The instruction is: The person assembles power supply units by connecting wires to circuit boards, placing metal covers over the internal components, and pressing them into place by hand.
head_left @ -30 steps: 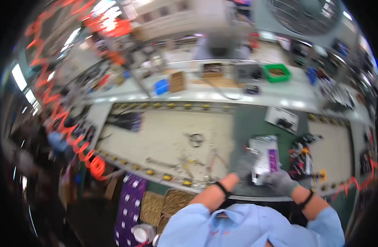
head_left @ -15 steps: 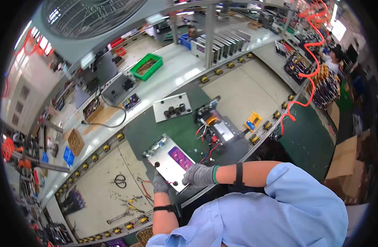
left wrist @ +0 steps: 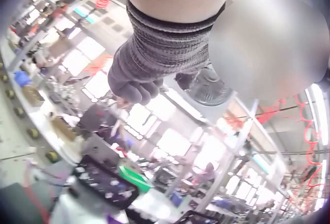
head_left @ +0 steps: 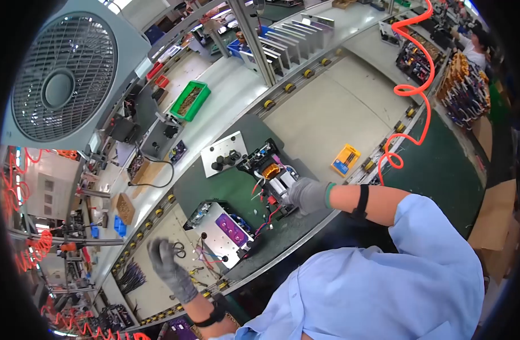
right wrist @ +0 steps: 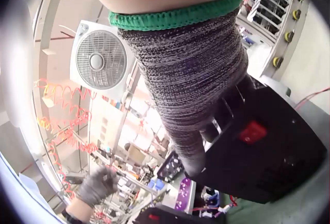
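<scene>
My gloved left hand (head_left: pixel 170 269) is raised over the left part of the bench, its fingers loosely bent and holding nothing. In the left wrist view, the same glove (left wrist: pixel 136 74) shows its fingertips folded toward the palm. To its right lies a metal chassis (head_left: pixel 214 237) with a purple circuit board (head_left: pixel 232 229), wires and a black side. My gloved right hand (head_left: pixel 309 195) grips the near end of an opened electronic unit (head_left: pixel 277 184) with a copper coil. Close up, the right thumb (right wrist: pixel 191 157) lies against the unit's black end panel (right wrist: pixel 273 152), which has a red switch.
A white plate with black knobs (head_left: pixel 223 154) lies behind the units on the green mat (head_left: pixel 237 190). Pliers and scissors (head_left: pixel 179 249) lie near my left hand. A yellow box (head_left: pixel 346 160) sits to the right. A green bin (head_left: pixel 191 101) and a fan (head_left: pixel 61 85) stand farther back.
Both hands have let go of the metal chassis. My left hand has lifted away to the left, and my right hand has moved right and taken hold of the coil unit. The head view has turned.
</scene>
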The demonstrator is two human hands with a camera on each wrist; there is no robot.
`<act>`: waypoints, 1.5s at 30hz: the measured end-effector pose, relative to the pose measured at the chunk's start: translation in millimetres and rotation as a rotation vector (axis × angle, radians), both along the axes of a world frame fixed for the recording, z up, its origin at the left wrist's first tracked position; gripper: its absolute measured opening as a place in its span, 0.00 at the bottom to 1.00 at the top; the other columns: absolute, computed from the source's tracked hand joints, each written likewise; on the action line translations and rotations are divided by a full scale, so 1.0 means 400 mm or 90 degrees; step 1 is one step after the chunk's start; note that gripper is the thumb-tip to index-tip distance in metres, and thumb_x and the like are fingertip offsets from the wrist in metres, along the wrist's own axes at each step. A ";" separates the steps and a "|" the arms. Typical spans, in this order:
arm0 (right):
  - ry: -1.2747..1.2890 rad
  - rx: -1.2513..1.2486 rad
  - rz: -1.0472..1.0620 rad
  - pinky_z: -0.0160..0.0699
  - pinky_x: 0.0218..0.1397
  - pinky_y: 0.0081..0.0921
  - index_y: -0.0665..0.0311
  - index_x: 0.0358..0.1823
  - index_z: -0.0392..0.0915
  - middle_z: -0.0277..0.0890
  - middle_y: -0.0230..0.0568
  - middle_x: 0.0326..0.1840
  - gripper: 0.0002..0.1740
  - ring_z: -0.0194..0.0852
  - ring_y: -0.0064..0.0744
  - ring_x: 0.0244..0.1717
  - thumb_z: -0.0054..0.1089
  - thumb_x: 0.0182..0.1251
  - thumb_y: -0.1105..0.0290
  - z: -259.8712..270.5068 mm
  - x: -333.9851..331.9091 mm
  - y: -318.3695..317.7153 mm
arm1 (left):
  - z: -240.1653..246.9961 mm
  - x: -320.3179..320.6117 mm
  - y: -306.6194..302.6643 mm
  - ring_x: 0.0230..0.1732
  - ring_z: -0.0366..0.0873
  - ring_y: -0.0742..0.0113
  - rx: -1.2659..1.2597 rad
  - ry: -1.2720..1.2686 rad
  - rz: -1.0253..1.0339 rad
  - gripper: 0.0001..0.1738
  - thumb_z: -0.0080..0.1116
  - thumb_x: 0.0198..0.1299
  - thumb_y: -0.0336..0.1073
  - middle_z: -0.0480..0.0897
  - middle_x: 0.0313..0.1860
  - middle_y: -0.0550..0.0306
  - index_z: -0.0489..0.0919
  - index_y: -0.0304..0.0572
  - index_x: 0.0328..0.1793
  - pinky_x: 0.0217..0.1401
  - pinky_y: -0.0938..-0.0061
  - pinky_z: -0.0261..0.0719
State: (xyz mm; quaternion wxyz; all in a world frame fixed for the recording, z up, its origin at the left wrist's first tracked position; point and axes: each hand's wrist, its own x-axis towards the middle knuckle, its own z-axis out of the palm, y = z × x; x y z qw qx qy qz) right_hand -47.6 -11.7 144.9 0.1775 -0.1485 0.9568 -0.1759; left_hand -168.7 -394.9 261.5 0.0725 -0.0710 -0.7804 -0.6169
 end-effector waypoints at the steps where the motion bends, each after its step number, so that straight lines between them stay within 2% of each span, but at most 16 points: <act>1: -0.062 0.046 0.012 0.82 0.50 0.43 0.51 0.51 0.85 0.85 0.45 0.40 0.24 0.86 0.49 0.45 0.71 0.54 0.51 -0.033 -0.010 -0.011 | 0.043 -0.007 0.090 0.50 0.78 0.71 -0.053 0.048 -0.065 0.21 0.61 0.70 0.37 0.81 0.52 0.56 0.76 0.31 0.63 0.51 0.77 0.77; 5: -0.162 0.095 0.018 0.85 0.45 0.40 0.50 0.47 0.86 0.86 0.44 0.40 0.17 0.87 0.47 0.42 0.68 0.55 0.59 0.012 0.008 -0.021 | -0.005 -0.184 0.322 0.50 0.81 0.64 -0.087 0.088 -0.253 0.26 0.62 0.66 0.39 0.82 0.51 0.52 0.75 0.30 0.65 0.57 0.69 0.80; 6: -0.103 0.142 0.067 0.86 0.45 0.38 0.50 0.47 0.86 0.86 0.44 0.40 0.16 0.86 0.45 0.42 0.67 0.55 0.61 0.041 0.024 -0.017 | -0.021 -0.259 0.440 0.49 0.84 0.56 -0.544 0.222 -0.241 0.25 0.64 0.62 0.38 0.84 0.52 0.47 0.77 0.35 0.64 0.56 0.65 0.81; 7: -0.139 0.170 0.061 0.84 0.52 0.38 0.50 0.52 0.84 0.84 0.44 0.48 0.16 0.84 0.36 0.51 0.61 0.63 0.62 -0.041 0.011 -0.025 | -0.112 -0.344 0.451 0.50 0.83 0.49 -0.641 0.436 -0.289 0.24 0.65 0.59 0.40 0.84 0.53 0.43 0.80 0.41 0.61 0.55 0.59 0.81; 10: -0.030 0.089 -0.014 0.81 0.60 0.40 0.56 0.59 0.79 0.79 0.48 0.58 0.21 0.79 0.41 0.59 0.55 0.64 0.64 -0.220 0.056 -0.048 | -0.169 -0.380 0.574 0.59 0.81 0.46 -1.038 0.190 -0.299 0.29 0.63 0.61 0.51 0.83 0.56 0.45 0.77 0.47 0.66 0.65 0.56 0.76; 14: 0.051 0.020 -0.068 0.79 0.67 0.43 0.62 0.67 0.73 0.75 0.54 0.65 0.29 0.76 0.49 0.65 0.50 0.63 0.66 -0.266 0.091 -0.055 | -0.356 -0.484 0.618 0.72 0.72 0.48 -0.989 -0.123 -0.295 0.40 0.58 0.62 0.64 0.75 0.72 0.43 0.70 0.54 0.77 0.76 0.59 0.68; 16: 0.082 0.010 -0.086 0.89 0.49 0.44 0.56 0.65 0.75 0.83 0.50 0.44 0.29 0.86 0.48 0.43 0.52 0.59 0.64 -0.057 0.105 -0.013 | -0.548 -0.600 0.592 0.78 0.65 0.53 -0.943 0.035 -0.540 0.38 0.49 0.67 0.67 0.71 0.77 0.52 0.71 0.57 0.77 0.80 0.63 0.62; 18: 0.097 0.057 -0.094 0.87 0.32 0.44 0.53 0.57 0.81 0.81 0.42 0.27 0.24 0.84 0.44 0.27 0.54 0.57 0.65 -0.183 0.094 -0.038 | -0.686 -0.708 0.580 0.78 0.65 0.57 -0.923 -0.026 -0.688 0.35 0.46 0.70 0.63 0.73 0.76 0.54 0.73 0.53 0.76 0.81 0.66 0.62; 23: 0.179 -0.016 -0.129 0.85 0.33 0.46 0.60 0.25 0.84 0.81 0.49 0.24 0.07 0.85 0.51 0.27 0.64 0.46 0.66 -0.171 0.083 -0.044 | -0.964 -0.968 0.482 0.52 0.86 0.55 -0.885 -0.077 -0.389 0.28 0.66 0.58 0.48 0.88 0.53 0.51 0.81 0.43 0.62 0.53 0.63 0.84; 25: 0.045 0.010 -0.111 0.85 0.44 0.46 0.58 0.37 0.86 0.84 0.46 0.31 0.14 0.86 0.50 0.37 0.69 0.47 0.63 -0.105 0.081 -0.035 | -0.905 -1.006 0.490 0.46 0.87 0.53 -0.627 -0.104 -0.353 0.22 0.71 0.52 0.47 0.88 0.46 0.48 0.84 0.41 0.49 0.49 0.62 0.84; 27: 0.004 -0.072 -0.113 0.83 0.48 0.46 0.59 0.44 0.84 0.84 0.47 0.38 0.21 0.85 0.49 0.43 0.71 0.47 0.60 -0.041 0.083 -0.014 | -0.456 -0.752 0.596 0.42 0.88 0.51 -0.913 0.090 -0.330 0.21 0.74 0.48 0.46 0.89 0.40 0.46 0.87 0.41 0.44 0.47 0.61 0.83; 29: -0.038 -0.157 -0.096 0.82 0.52 0.46 0.60 0.52 0.82 0.84 0.48 0.45 0.29 0.85 0.49 0.49 0.73 0.47 0.57 -0.002 0.080 -0.002 | -0.236 -0.671 0.644 0.41 0.87 0.47 -0.937 0.171 -0.315 0.22 0.75 0.44 0.47 0.88 0.37 0.42 0.88 0.41 0.42 0.48 0.60 0.83; 32: 0.119 -0.209 -0.166 0.77 0.58 0.47 0.60 0.58 0.77 0.75 0.51 0.61 0.39 0.76 0.51 0.61 0.75 0.44 0.49 0.121 0.040 0.016 | -0.032 -0.607 0.631 0.36 0.86 0.45 -0.826 0.420 -0.319 0.19 0.72 0.42 0.45 0.87 0.32 0.41 0.87 0.39 0.36 0.44 0.58 0.84; 36: 0.579 -0.051 -0.290 0.70 0.66 0.52 0.68 0.67 0.66 0.71 0.59 0.60 0.45 0.71 0.56 0.63 0.73 0.52 0.52 0.281 -0.084 0.060 | 0.313 -0.255 0.693 0.34 0.85 0.44 -0.820 0.313 -0.436 0.22 0.71 0.45 0.50 0.86 0.31 0.39 0.87 0.38 0.37 0.42 0.59 0.84; 42: 0.496 -0.174 -0.242 0.79 0.57 0.46 0.65 0.62 0.70 0.81 0.53 0.46 0.39 0.82 0.54 0.48 0.76 0.46 0.67 0.364 -0.069 0.085 | 0.379 -0.066 0.649 0.28 0.83 0.57 -0.568 0.384 -0.567 0.16 0.69 0.52 0.41 0.85 0.29 0.44 0.86 0.34 0.39 0.37 0.66 0.82; 45: 0.435 -0.318 -0.372 0.82 0.53 0.45 0.66 0.61 0.71 0.80 0.55 0.46 0.37 0.83 0.55 0.49 0.76 0.47 0.67 0.252 -0.047 0.119 | 0.375 -0.077 0.552 0.29 0.82 0.72 0.032 -0.173 -0.509 0.22 0.65 0.66 0.49 0.84 0.37 0.54 0.82 0.37 0.54 0.28 0.78 0.77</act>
